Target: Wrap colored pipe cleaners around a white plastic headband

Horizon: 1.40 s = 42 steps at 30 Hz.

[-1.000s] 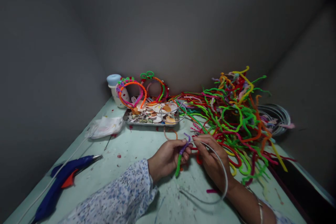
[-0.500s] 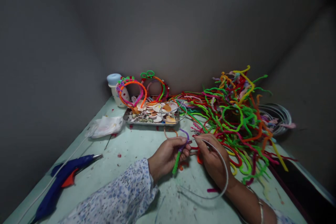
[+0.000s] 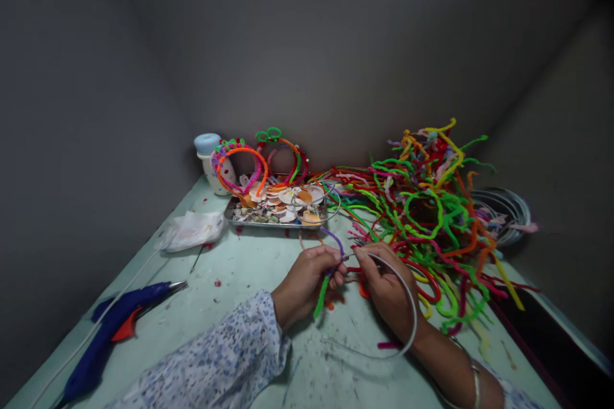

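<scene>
My left hand [image 3: 307,280] is closed, pinching a pipe cleaner between thumb and fingers. A purple length [image 3: 339,241] curves up from the grip and a green length [image 3: 321,300] hangs below it; how they join is hidden by the fingers. My right hand [image 3: 391,284] pinches a thin silver-white wire hoop [image 3: 414,319] near one end, and that end meets the purple strand at my left fingertips. The hoop bends around over my right wrist, its other end pointing left above the table. Orange and red pipe cleaner pieces [image 3: 334,300] lie beneath my hands.
A metal tray [image 3: 273,225] of shells stands behind my hands, with decorated headbands [image 3: 242,150] and a blue-lidded bottle [image 3: 209,160] beyond. Tangled pipe cleaners [image 3: 426,204] cover the right side beside a wire coil [image 3: 520,214]. A blue glue gun [image 3: 105,339] and plastic bag [image 3: 192,231] lie left.
The purple strand's upper part has shifted left and stretches higher above my left fingers. The wire end shows more clearly at the fingertips. My hands have barely moved.
</scene>
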Tool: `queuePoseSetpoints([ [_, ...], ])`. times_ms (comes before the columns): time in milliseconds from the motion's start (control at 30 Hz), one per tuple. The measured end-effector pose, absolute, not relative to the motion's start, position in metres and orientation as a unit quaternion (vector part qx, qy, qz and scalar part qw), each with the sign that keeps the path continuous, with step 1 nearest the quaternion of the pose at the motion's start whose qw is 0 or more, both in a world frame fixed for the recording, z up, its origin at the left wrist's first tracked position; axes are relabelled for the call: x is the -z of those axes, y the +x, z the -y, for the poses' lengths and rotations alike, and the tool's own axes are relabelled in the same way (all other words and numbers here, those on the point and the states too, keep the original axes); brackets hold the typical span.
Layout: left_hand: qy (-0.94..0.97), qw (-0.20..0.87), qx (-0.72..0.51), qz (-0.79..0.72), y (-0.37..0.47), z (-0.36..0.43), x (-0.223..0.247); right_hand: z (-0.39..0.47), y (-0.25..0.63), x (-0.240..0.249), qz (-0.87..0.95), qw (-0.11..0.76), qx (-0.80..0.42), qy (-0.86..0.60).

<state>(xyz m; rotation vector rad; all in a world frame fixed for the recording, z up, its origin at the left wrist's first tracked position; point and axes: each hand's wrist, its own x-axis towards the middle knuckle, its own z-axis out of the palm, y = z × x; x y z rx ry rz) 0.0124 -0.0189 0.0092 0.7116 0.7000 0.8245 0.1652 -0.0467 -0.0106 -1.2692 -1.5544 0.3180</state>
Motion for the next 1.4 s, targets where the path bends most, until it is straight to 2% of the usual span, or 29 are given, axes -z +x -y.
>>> queuePoseSetpoints([
  [967, 0.525, 0.626, -0.402, -0.413, 0.015, 0.021, -0.005, 0.042, 0.168, 0.017, 0.638, 0.498, -0.160, -0.565],
  [1400, 0.535, 0.620, -0.409, -0.403, 0.012, 0.019, 0.002, 0.039, 0.170, 0.021, 0.640, 0.493, -0.188, -0.559],
])
